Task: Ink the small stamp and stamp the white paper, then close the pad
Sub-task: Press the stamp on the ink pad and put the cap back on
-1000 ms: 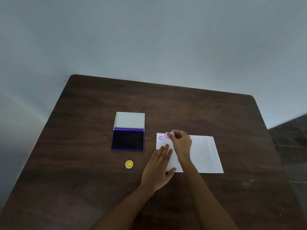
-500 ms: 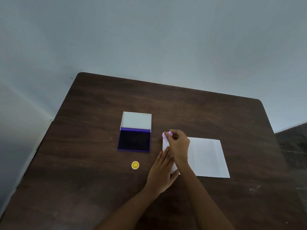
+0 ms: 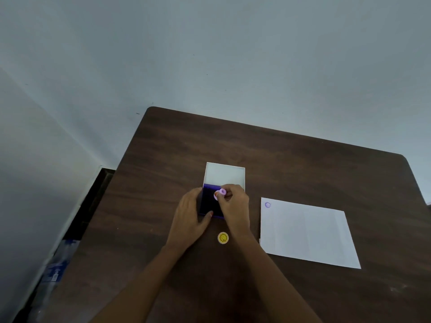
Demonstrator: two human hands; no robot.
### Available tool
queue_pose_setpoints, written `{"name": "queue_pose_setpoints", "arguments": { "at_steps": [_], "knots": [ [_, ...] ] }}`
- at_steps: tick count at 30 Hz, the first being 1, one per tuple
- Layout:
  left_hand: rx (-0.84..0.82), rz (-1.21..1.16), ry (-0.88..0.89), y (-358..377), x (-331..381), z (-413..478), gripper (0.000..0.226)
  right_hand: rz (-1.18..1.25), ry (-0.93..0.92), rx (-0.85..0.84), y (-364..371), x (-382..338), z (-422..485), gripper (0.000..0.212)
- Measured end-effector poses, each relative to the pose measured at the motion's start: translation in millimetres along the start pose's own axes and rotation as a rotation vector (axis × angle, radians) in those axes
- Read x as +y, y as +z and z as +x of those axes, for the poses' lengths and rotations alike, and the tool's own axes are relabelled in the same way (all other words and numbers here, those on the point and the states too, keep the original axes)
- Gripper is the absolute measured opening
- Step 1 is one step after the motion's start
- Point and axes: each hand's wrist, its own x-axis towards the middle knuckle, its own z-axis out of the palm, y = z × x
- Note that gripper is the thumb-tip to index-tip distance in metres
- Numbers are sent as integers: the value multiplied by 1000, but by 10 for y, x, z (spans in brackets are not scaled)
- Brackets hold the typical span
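The fingers (image 3: 222, 198) of the right hand (image 3: 234, 206) are pinched on the small stamp (image 3: 220, 194), held directly over the open pad (image 3: 211, 203), which is steadied at its left edge by the left hand (image 3: 189, 215).

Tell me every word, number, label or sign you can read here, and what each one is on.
No readable words or numbers.
Yellow round stamp: a smiley face drawing, no letters.
White paper: one purple round stamped mark, too small to read.
Bottle on the floor: a label, too blurred to read.
Ink pad, lid: no visible text.
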Motion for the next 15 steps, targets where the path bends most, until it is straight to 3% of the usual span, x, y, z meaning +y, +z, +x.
{"name": "queue_pose_setpoints", "arguments": {
  "at_steps": [3, 7, 12, 15],
  "knots": [
    [-78, 82, 5, 3, -157, -26, 77, -47, -44, -13, 102, -44, -28, 10],
    [-109, 128, 36, 40, -260, -36, 81, -75, -51, -20, 136, -69, -77, 12],
    [-103, 101, 148, 26, -278, -92, 68, 5, -1, 42, 32, 2, -181, 6],
    [-179, 197, 384, 36, -247, -228, 53, 55, 56, 79, -57, 100, -247, 8]
  ]
}}
